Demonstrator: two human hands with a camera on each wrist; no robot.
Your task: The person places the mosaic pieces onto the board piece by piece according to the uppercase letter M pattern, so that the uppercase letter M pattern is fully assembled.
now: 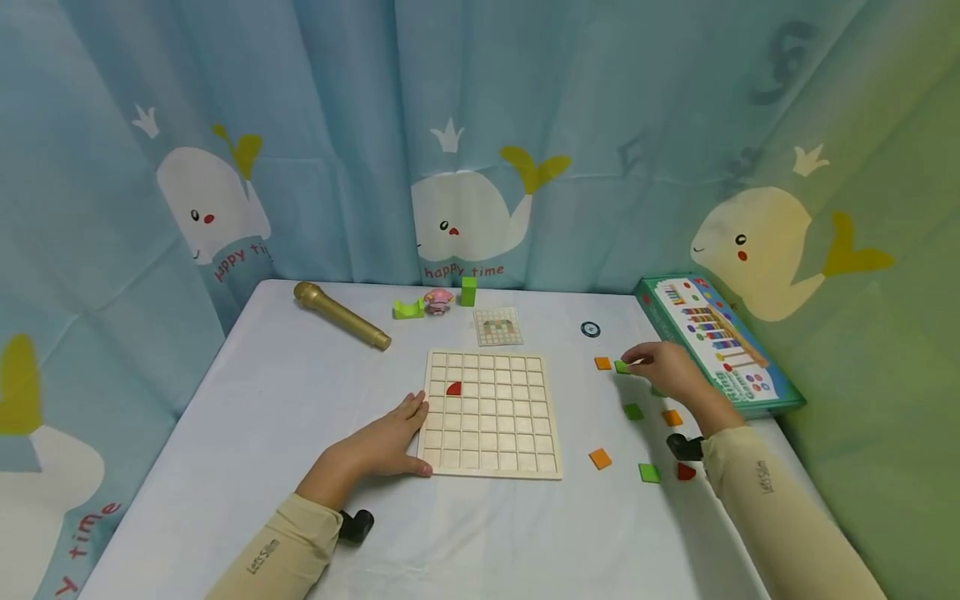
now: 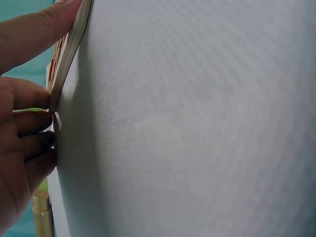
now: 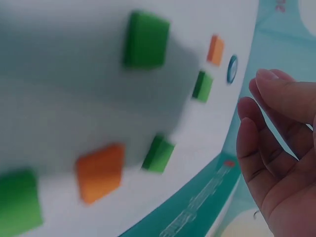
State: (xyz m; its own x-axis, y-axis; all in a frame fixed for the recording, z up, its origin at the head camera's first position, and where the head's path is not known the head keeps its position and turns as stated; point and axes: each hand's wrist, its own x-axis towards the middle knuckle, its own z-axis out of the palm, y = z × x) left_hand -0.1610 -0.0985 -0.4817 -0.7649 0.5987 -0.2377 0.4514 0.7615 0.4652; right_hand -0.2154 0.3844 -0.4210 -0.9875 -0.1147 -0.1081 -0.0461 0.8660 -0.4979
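At the left side of a wooden grid board (image 1: pixel 491 414), my left hand (image 1: pixel 386 435) rests with straight fingers against the edge and the thumb by the near corner. In the left wrist view, the fingertips of that hand (image 2: pixel 24 118) touch the board's side. A red quarter-circle tile (image 1: pixel 454 389) lies in one of the board's cells. My right hand (image 1: pixel 663 369) hovers over a green square tile (image 1: pixel 622 367). The right wrist view has this hand (image 3: pixel 284 123) above the table, fingers loosely bent with nothing between them, and the green tile (image 3: pixel 202 87) lying apart from it.
Around the right hand lie orange tiles (image 1: pixel 600 458), green tiles (image 1: pixel 649 473) and a red piece (image 1: pixel 686 472). A game box (image 1: pixel 720 342) stands at right. Behind the board are a pattern card (image 1: pixel 497 326), small toys (image 1: pixel 438 301) and a gold microphone (image 1: pixel 341 315). A round disc (image 1: pixel 591 329) lies back right.
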